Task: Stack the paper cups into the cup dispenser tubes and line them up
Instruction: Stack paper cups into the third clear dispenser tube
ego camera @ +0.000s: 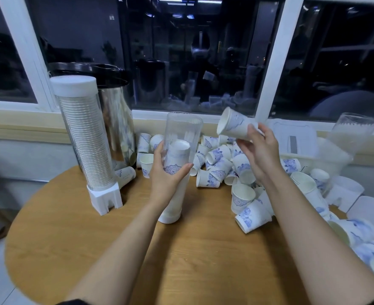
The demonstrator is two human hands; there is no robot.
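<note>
The left hand [168,172] wraps the clear tube [182,133], hiding its middle; the stack [177,150] inside shows only dimly. The tube stands upright on the table [137,249]. Right of it, the right hand [256,150] pinches 1 cup [234,126], tilted, mouth toward the tube. Loose cups [217,168] right of the tube run off frame.

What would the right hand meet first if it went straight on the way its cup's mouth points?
Probably the open top of the clear plastic tube that the left hand grips; depth is unclear.
</note>
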